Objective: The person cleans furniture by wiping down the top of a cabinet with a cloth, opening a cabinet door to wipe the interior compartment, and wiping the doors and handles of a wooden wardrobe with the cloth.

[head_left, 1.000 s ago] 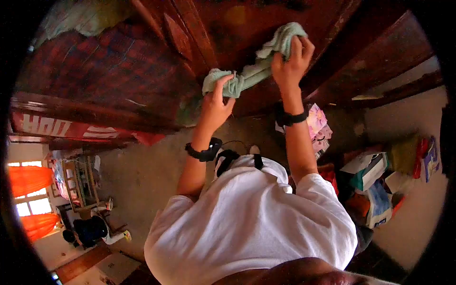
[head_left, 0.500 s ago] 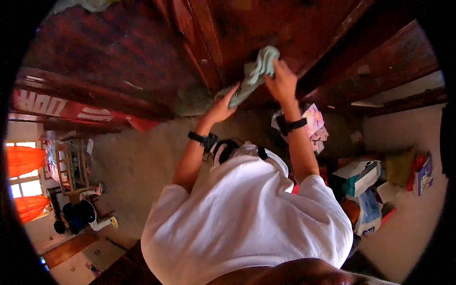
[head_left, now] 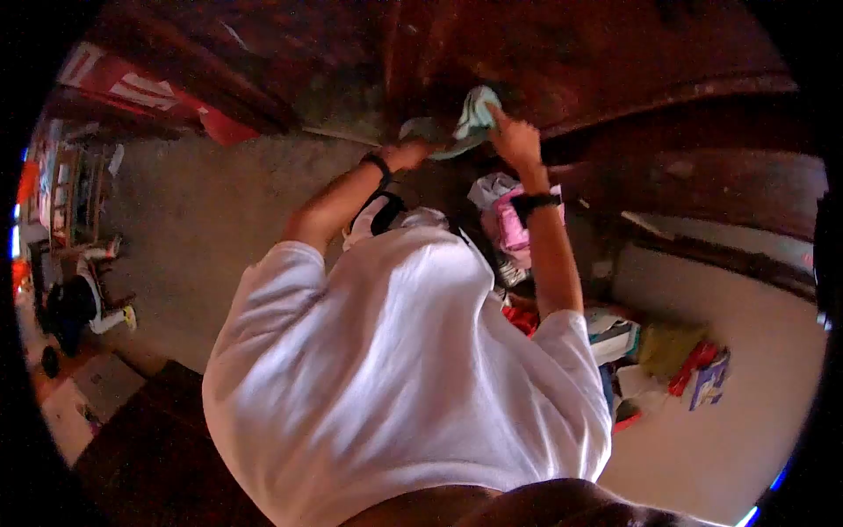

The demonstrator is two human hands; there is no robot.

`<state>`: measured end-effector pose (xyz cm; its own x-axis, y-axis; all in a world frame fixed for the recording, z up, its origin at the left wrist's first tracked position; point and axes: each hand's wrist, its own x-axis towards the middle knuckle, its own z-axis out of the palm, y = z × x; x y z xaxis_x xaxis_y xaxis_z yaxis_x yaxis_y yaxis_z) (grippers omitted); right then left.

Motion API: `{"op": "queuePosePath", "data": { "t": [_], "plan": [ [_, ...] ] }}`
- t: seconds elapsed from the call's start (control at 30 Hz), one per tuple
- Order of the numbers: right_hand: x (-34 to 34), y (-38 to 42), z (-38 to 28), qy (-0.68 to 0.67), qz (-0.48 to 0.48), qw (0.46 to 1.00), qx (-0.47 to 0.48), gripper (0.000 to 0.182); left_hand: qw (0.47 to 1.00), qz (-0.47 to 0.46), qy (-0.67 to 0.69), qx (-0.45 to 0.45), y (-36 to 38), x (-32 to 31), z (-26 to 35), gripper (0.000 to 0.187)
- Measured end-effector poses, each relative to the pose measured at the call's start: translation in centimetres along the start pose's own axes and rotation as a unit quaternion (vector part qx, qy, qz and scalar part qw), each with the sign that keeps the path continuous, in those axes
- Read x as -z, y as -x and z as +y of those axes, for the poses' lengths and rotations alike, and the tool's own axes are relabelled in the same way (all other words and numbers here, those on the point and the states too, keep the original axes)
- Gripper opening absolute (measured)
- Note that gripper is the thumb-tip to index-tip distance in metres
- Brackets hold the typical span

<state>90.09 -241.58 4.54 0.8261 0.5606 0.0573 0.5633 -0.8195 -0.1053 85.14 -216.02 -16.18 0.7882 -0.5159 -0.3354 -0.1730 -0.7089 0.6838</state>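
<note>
A pale green-grey cloth (head_left: 477, 112) stretches between my two hands in front of dark reddish wooden furniture. Bunched folds of its upper right part are pinched in my right hand (head_left: 518, 145). My left hand (head_left: 408, 156) grips the lower left part, its fingers blurred and partly hidden by the cloth. Each wrist wears a black band.
Dark wooden furniture (head_left: 597, 79) spans the top of the view. Pink bundled items (head_left: 512, 224) lie on the floor below my right hand. Boxes and bags (head_left: 615, 338) stand against the right wall. A seated person (head_left: 75, 303) is at far left, near a wooden frame.
My view has turned, so the furniture and room have shifted. My left hand is lower and flatter against the cloth. The cloth now hangs more bunched between my hands, which stay on it.
</note>
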Motion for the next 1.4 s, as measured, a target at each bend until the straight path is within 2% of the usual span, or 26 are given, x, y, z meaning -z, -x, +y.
{"op": "queuePosePath", "data": {
  "t": [0.03,0.1,0.17,0.23,0.3,0.37,0.43,0.5,0.53,0.57,0.6,0.67,0.7,0.8,0.87,0.9,0.93,0.97,1.0,1.03,1.1,1.17,1.23,1.3,1.37,1.4],
  "plan": [
    [-1.6,0.2,-0.2,-0.033,-0.014,0.999,0.007,0.061,0.998,0.002,0.040,-0.039,1.2,-0.6,-1.5,0.053],
    [-3.7,0.0,-1.1,-0.065,-0.020,0.998,0.015,0.061,0.990,0.071,-0.013,-0.120,6.0,-1.6,-1.1,0.053],
    [-4.5,0.0,-2.1,-0.104,-0.024,0.994,0.013,0.061,0.991,0.094,0.053,-0.085,9.9,0.3,2.0,0.064],
    [-3.4,-0.8,-3.7,-0.278,0.061,0.957,0.056,0.063,0.991,0.097,0.080,-0.041,11.6,2.3,5.4,0.062],
    [0.5,-2.9,-5.8,-0.315,0.065,0.945,0.068,0.065,0.978,0.158,0.138,-0.004,11.7,3.5,6.3,0.056],
    [2.5,-4.5,-8.2,-0.343,0.076,0.933,0.078,0.068,0.969,0.193,0.154,-0.027,10.6,4.7,4.7,0.051],
    [2.9,-5.8,-11.5,-0.431,0.151,0.887,0.064,0.070,0.956,0.227,0.176,-0.056,10.0,6.4,4.1,0.047],
    [1.7,-5.7,-12.3,-0.378,0.144,0.914,-0.019,0.071,0.949,0.270,0.124,0.106,9.0,9.2,3.9,0.042],
    [0.6,-5.5,-11.9,-0.358,0.133,0.923,-0.043,0.071,0.905,0.381,0.187,0.028,6.9,7.1,0.3,0.044],
    [-0.5,-5.7,-11.5,-0.339,0.123,0.931,-0.066,0.071,0.901,0.388,0.190,0.026,6.7,8.4,0.9,0.044],
    [-1.9,-6.2,-10.9,-0.336,0.122,0.932,-0.061,0.071,0.910,0.351,0.194,0.103,7.4,10.5,2.1,0.044],
    [-4.4,-6.2,-10.2,-0.187,0.123,0.972,-0.067,0.062,0.917,0.297,0.171,0.202,7.8,11.0,1.9,0.052],
    [-4.4,-6.1,-10.8,-0.188,0.118,0.972,-0.073,0.062,0.919,0.289,0.173,0.205,8.2,10.4,1.6,0.052],
    [-3.3,-6.1,-11.3,-0.263,0.183,0.943,-0.093,0.042,0.879,0.417,0.224,0.066,8.6,8.4,1.5,0.060],
    [0.7,-7.0,-12.8,-0.292,0.214,0.927,-0.103,0.040,0.861,0.421,0.285,-0.023,9.8,8.9,1.7,0.064],
    [1.6,-6.8,-13.6,-0.328,0.251,0.903,-0.120,0.038,0.860,0.421,0.287,-0.015,10.7,8.6,2.5,0.064],
    [1.2,-7.2,-13.0,-0.267,0.241,0.925,-0.123,0.041,0.855,0.443,0.264,0.048,11.5,8.7,3.4,0.064],
    [0.8,-7.3,-12.7,-0.288,0.214,0.924,-0.129,0.047,0.846,0.467,0.233,0.106,12.3,9.4,3.8,0.063],
    [-1.0,-8.0,-11.5,-0.252,0.129,0.945,-0.162,0.048,0.855,0.433,0.217,0.184,12.5,9.0,3.5,0.059],
    [-4.0,-8.2,-10.2,-0.211,0.041,0.958,-0.193,0.049,0.857,0.435,0.209,0.184,12.5,8.4,2.5,0.059],
    [-8.9,-7.3,-9.8,-0.221,0.062,0.952,-0.203,0.050,0.866,0.384,0.217,0.237,11.2,6.3,-0.5,0.049],
    [-12.4,-7.3,-8.2,-0.232,0.085,0.947,-0.207,0.053,0.860,0.418,0.169,0.238,10.6,5.5,-1.2,0.045],
    [-15.1,-6.4,-5.1,-0.213,-0.098,0.970,-0.066,0.058,0.831,0.443,0.206,0.265,12.7,7.1,2.9,0.049],
    [-16.0,-4.5,-3.9,-0.208,-0.054,0.977,-0.009,0.056,0.835,0.446,0.212,0.243,13.0,6.4,3.1,0.053],
    [-11.4,-4.1,-2.5,-0.259,-0.130,0.956,0.053,0.052,0.840,0.445,0.206,0.231,11.4,5.1,1.7,0.060],
    [-9.5,-3.6,-2.4,-0.204,-0.150,0.964,0.075,0.056,0.826,0.481,0.232,0.180,10.8,4.4,1.5,0.055]
  ]
}}
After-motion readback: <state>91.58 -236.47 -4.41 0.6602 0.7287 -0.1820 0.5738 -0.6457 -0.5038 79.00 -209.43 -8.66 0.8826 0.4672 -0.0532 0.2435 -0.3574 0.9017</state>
